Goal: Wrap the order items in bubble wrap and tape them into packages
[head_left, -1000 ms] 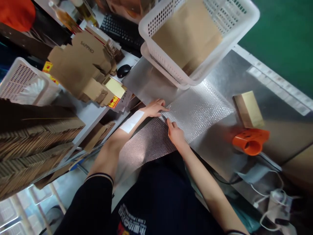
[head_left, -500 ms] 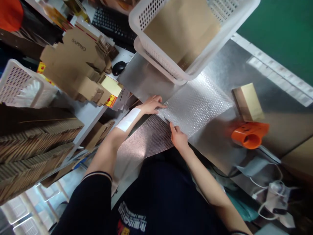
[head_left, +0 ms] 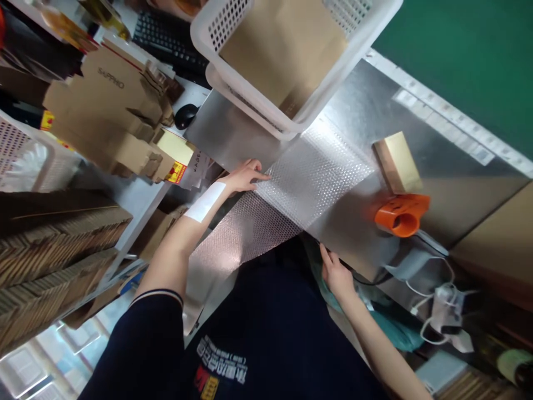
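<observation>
A sheet of bubble wrap (head_left: 318, 175) lies across the metal tabletop and runs down over its near edge. My left hand (head_left: 245, 175) rests at the left side of the sheet, fingers stretched out and pressing on it, holding nothing. At the right, by the table's near edge and just past the sheet's corner, is my right hand (head_left: 338, 276). Its fingers are closed round a small knife, of which only a dark tip shows; the handle is hidden in the hand.
White plastic baskets (head_left: 254, 105) with brown cardboard inside stand behind the sheet. To the right are a small box (head_left: 397, 164) and an orange tape dispenser (head_left: 402, 215). Flattened cartons (head_left: 108, 111), a keyboard (head_left: 166, 47) and a mouse (head_left: 186, 116) sit at the left.
My right hand has moved right and toward me with the knife, from the middle of the bubble wrap to past its edge. My left hand stays on the sheet; the view has shifted slightly.
</observation>
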Demonstrator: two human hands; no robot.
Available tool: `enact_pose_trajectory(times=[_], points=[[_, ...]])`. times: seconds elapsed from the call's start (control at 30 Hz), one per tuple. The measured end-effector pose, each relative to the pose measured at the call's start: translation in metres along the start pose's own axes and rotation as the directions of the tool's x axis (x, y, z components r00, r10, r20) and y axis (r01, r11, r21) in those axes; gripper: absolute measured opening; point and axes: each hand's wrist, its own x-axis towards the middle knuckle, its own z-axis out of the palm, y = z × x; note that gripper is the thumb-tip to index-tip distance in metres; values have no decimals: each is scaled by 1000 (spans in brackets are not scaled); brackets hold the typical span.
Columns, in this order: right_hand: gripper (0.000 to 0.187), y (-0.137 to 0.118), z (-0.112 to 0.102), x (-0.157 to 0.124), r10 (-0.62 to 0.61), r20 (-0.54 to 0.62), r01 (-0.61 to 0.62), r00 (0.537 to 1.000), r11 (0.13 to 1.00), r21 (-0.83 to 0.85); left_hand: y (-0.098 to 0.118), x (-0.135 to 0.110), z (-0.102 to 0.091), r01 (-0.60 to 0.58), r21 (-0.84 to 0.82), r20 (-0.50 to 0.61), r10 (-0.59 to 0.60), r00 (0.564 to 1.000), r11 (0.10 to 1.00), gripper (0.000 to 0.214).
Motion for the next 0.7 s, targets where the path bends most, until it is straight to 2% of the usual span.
enact_pose_trajectory(times=[0.07, 0.13, 0.23, 0.3, 0.33, 0.37, 0.4, 0.47, 0.5, 0.53, 0.57, 0.6, 0.7], points=[[53, 12, 3, -12, 4, -85, 4, 996, 996, 92, 0, 1, 0, 9, 10, 7, -9, 1000, 1000, 54], [49, 13, -2, -6, 9, -212, 39, 977, 975, 221, 1, 1, 1, 26, 14, 10, -27, 1000, 1000, 53], [50, -6, -19, 39, 77, -345, 60, 935, 927, 370, 7, -4, 3, 79, -6, -20, -79, 997, 997, 54], [51, -26, -33, 83, 120, -339, 26, 933, 917, 398, 15, -12, 10, 153, -32, -107, -155, 982, 988, 63], [53, -35, -38, 104, 130, -323, 9, 937, 918, 396, 21, -18, 16, 217, -56, -183, -224, 957, 974, 71], [55, -43, -42, 123, 131, -307, -1, 943, 922, 388, 27, -24, 24, 303, -94, -271, -318, 909, 948, 79], [57, -50, -45, 137, 129, -296, -8, 947, 926, 377, 34, -30, 33, 398, -153, -356, -426, 832, 905, 86], [62, -59, -45, 155, 123, -287, -16, 950, 937, 349, 49, -37, 56, 561, -328, -455, -647, 612, 760, 95], [63, -61, -44, 159, 125, -289, -23, 949, 942, 334, 56, -38, 69, 595, -421, -453, -727, 516, 684, 94], [63, -62, -42, 159, 130, -295, -31, 947, 947, 319, 63, -37, 80, 603, -504, -425, -785, 451, 618, 91], [63, -62, -39, 159, 133, -303, -36, 944, 952, 305, 68, -35, 89, 601, -569, -371, -827, 423, 562, 86], [63, -61, -37, 157, 131, -313, -37, 941, 957, 289, 73, -33, 96, 602, -610, -304, -853, 424, 516, 78], [61, -59, -34, 149, 95, -360, -4, 928, 969, 245, 77, -34, 103, 611, -628, -149, -845, 514, 482, 52]])
